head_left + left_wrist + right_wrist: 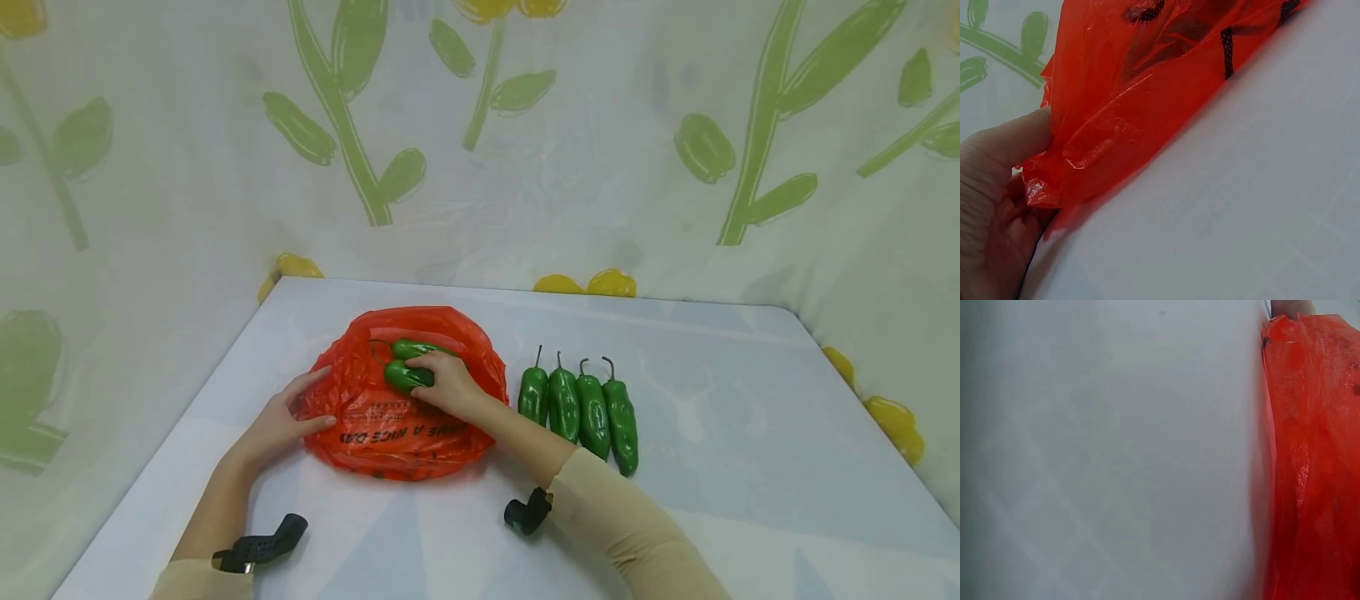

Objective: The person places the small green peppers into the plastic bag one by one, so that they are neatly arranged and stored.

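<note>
A red plastic bag (pixel 382 454) with dark printing lies spread on the table, its mouth open upward. Inside it are green chili peppers; one (pixel 412 347) lies behind another pepper (pixel 405 377). My right hand (pixel 450 387) reaches into the bag and grips the nearer pepper, fingers over its body and stem to the left. At the bag's left side, my left hand (pixel 273 425) holds the edge between thumb and fingers; the left wrist view shows the red film (pixel 1104 131) between them. The right wrist view shows only the bag's side (pixel 1310 469) and a fingertip.
Several green peppers (pixel 564 407) lie side by side right of the bag, stems pointing away, partly behind my right forearm. The white table (pixel 720 433) reaches back to a flower-patterned curtain (pixel 570 183). Each wrist carries a black camera mount (pixel 262 546).
</note>
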Demonstrator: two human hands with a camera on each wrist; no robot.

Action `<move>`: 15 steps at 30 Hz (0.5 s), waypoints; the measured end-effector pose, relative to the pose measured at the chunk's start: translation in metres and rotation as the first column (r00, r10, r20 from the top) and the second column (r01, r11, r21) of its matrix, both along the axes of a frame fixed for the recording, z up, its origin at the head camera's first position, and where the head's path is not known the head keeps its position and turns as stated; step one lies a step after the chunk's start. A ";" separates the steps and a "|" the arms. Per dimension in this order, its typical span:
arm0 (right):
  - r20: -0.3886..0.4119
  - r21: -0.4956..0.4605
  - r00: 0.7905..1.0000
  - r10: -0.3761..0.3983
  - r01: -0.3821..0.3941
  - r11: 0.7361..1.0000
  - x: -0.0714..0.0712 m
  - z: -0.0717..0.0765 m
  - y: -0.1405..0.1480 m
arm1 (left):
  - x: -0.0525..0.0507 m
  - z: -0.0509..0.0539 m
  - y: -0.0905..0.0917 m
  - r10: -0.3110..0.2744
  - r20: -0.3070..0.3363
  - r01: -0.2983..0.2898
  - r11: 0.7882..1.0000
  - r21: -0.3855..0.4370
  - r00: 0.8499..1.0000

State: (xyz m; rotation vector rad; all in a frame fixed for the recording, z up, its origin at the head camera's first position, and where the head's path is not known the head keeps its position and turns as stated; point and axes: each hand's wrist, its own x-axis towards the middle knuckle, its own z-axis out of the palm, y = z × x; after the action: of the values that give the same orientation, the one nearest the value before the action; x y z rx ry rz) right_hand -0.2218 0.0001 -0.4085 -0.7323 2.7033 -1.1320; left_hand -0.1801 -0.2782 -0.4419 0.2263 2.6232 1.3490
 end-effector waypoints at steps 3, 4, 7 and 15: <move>0.003 0.011 1.000 -0.006 0.006 1.000 0.000 0.000 0.000 | 0.000 0.001 -0.001 -0.003 -0.002 0.003 1.000 0.002 1.000; 0.003 0.012 1.000 -0.009 0.009 1.000 0.000 -0.001 0.000 | 0.000 0.001 -0.001 -0.004 -0.004 0.004 1.000 0.004 1.000; -0.005 0.008 1.000 -0.014 0.014 1.000 0.000 -0.001 0.001 | 0.000 0.001 -0.002 -0.008 -0.007 0.008 1.000 0.002 1.000; -0.028 -0.005 0.999 -0.016 0.016 1.000 0.001 0.000 0.002 | -0.001 -0.001 -0.001 -0.005 -0.005 0.005 1.000 -0.001 1.000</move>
State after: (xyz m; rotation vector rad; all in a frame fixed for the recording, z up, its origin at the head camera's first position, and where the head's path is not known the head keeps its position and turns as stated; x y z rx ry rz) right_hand -0.2211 0.0023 -0.4087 -0.7343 2.7350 -1.1408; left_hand -0.1808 -0.2796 -0.4428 0.2362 2.6261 1.3468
